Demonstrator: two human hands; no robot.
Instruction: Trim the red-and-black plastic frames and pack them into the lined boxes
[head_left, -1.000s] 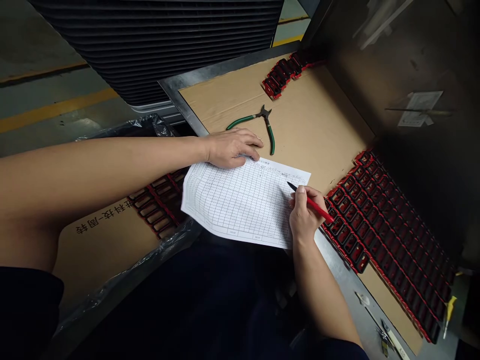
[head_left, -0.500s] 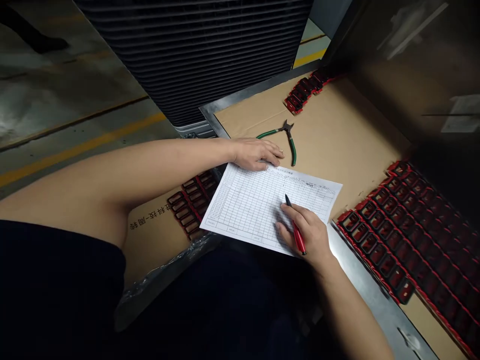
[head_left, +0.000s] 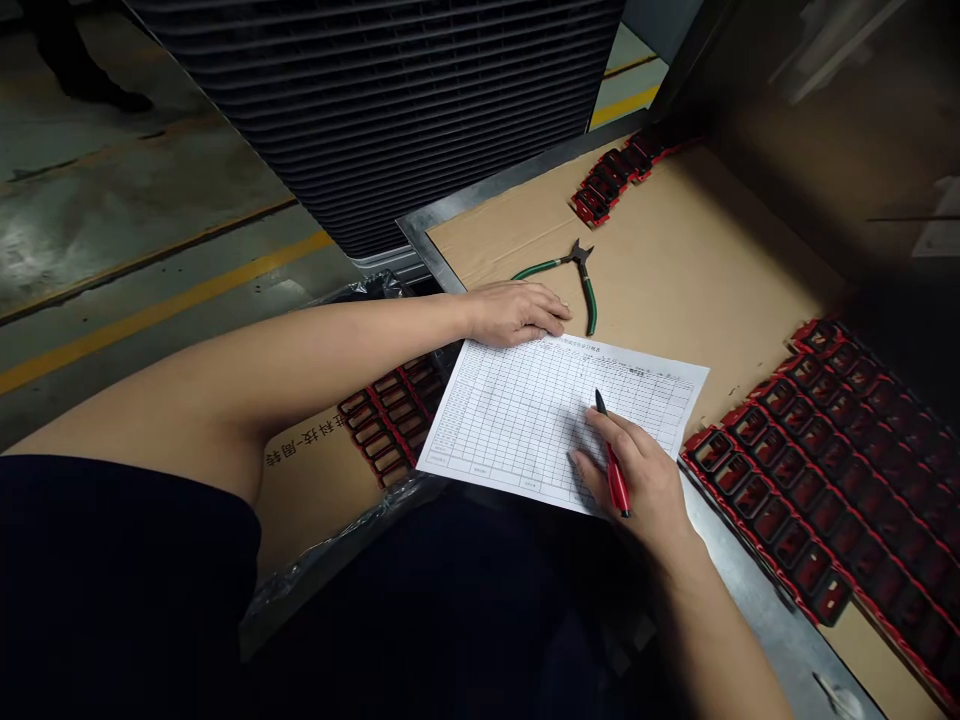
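Pliers (head_left: 580, 254) lie on cardboard (head_left: 712, 250) behind the paper sheet (head_left: 517, 425), with rows of parts (head_left: 814, 470) at the sheet's right.

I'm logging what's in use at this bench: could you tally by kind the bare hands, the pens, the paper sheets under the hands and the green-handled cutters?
Bare hands: 2 (left hand, right hand)
Red pen: 1
Printed sheet: 1
Green-handled cutters: 1
Total: 5

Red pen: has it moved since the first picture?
Yes. Judged against the block of red-and-black parts, the red pen in the right hand swung its back end left and toward the person.
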